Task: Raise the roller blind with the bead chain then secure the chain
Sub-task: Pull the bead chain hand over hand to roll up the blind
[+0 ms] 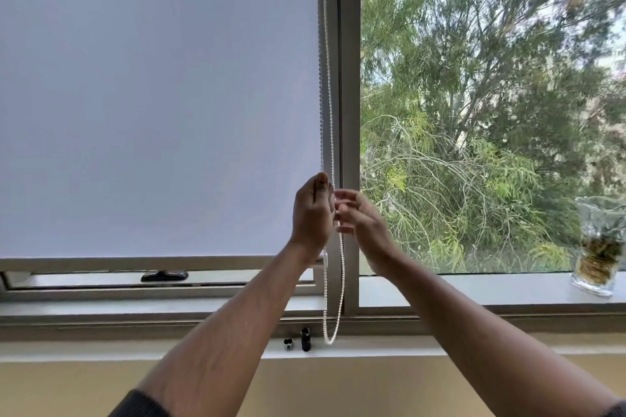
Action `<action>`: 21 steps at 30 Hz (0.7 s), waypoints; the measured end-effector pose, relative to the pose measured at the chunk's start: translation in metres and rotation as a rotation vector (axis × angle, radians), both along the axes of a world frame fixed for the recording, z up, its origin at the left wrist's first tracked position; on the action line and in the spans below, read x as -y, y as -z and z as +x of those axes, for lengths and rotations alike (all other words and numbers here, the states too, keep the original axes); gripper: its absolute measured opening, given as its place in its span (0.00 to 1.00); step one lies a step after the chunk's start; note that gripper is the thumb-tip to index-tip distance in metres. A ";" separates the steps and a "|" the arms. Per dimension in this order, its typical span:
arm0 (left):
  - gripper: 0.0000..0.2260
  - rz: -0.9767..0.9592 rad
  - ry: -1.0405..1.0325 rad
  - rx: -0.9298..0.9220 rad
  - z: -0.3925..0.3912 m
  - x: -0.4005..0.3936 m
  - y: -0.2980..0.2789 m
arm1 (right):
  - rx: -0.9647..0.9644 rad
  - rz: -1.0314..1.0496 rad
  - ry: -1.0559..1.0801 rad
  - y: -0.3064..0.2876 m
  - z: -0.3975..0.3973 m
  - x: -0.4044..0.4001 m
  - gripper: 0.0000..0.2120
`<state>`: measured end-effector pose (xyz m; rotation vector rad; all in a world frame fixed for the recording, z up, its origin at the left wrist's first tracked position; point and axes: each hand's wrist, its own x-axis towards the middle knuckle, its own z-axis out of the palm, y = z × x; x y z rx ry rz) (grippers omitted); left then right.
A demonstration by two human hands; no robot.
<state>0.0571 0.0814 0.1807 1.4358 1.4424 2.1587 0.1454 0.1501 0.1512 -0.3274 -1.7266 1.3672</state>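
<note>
White beads of the chain [328,95] hung beside the blind [159,95], which reached almost to its lowest. The left hand [313,213] was curled shut on one strand; the right hand [360,218] pinched the other with loosely bent fingers. Raising looked barely begun; next, a steady downward pull on one strand.

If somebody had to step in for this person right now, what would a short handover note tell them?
Left hand: raised at the blind's right edge, fingers curled at the bead chain; its grip is hidden behind the hand.
Right hand: beside it, fingers pinching the chain's other strand.
Roller blind: nearly fully down, bottom edge just above the lower window frame.
Chain loop hangs free, its bottom near the sill, right of two small dark objects.
Done: chain taken in hand.
Left: pull to raise the blind, then secure the chain.
</note>
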 end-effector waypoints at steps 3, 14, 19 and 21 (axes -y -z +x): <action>0.19 -0.025 0.020 -0.027 0.005 0.001 0.012 | -0.121 -0.032 -0.070 -0.039 -0.002 0.012 0.12; 0.17 -0.113 0.050 -0.040 0.005 0.005 0.038 | -0.239 0.001 -0.066 -0.093 -0.029 0.037 0.15; 0.17 -0.183 0.082 -0.013 -0.025 0.007 0.048 | -0.255 0.011 -0.048 -0.071 -0.033 0.033 0.15; 0.20 -0.187 0.033 0.018 -0.033 0.010 0.040 | -0.259 0.028 -0.038 -0.065 -0.035 0.029 0.16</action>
